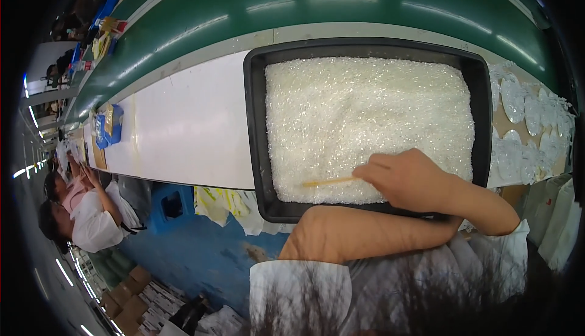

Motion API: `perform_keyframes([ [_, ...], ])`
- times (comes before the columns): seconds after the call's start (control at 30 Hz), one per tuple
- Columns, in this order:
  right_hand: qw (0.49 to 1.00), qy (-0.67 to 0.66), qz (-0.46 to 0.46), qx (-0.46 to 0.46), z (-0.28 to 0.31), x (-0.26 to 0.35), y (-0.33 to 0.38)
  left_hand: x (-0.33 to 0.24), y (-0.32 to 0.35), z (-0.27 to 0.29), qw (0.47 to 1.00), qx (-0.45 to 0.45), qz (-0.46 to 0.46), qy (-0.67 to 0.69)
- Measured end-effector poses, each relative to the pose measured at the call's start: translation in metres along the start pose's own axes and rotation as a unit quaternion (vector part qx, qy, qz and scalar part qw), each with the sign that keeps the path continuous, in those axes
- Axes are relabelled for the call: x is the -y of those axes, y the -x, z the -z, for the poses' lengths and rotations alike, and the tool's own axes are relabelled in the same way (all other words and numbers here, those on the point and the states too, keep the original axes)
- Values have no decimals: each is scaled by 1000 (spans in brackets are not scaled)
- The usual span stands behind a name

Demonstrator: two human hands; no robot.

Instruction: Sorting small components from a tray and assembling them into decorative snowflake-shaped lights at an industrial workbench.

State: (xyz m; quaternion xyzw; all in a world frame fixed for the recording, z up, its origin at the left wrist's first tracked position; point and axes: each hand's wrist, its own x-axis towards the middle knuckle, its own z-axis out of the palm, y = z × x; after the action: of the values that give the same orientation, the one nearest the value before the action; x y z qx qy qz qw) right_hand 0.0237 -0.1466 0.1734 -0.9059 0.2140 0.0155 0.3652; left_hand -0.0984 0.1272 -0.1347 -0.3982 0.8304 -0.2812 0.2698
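Note:
A black rectangular tray (pixel 258 147) lies in front of me, filled with white glittering granules (pixel 365 110). My right hand (pixel 405 180) is closed around one end of a thin yellow stick (pixel 332 182). The stick points left, and its far end touches the granules near the tray's front left. My left forearm (pixel 372 232) crosses from left to right along the tray's near rim. It passes under my right wrist, and the fingers of my left hand are hidden there.
Clear plastic pieces (pixel 518 110) lie on a brown board right of the tray. A white tabletop (pixel 189 122) stretches left to small blue bins (pixel 109 125). Behind runs a green belt (pixel 292 13). Two people (pixel 91 214) sit farther left. A blue crate (pixel 170 205) stands below the table.

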Motion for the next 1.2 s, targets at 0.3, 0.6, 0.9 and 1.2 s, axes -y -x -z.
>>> perform_keyframes([
  [0.3,987,69,-68,-131,1,-2,-24,14,-11,-7,998,25,31,40],
  [0.6,996,52,70,12,-1,1,-21,27,-23,-17,997,16,38,68],
  [0.9,991,109,61,-42,-4,-1,-27,40,-22,-36,996,-2,27,87],
  [1.2,965,145,-11,-218,-6,-20,-34,59,-18,-49,993,6,26,114],
])
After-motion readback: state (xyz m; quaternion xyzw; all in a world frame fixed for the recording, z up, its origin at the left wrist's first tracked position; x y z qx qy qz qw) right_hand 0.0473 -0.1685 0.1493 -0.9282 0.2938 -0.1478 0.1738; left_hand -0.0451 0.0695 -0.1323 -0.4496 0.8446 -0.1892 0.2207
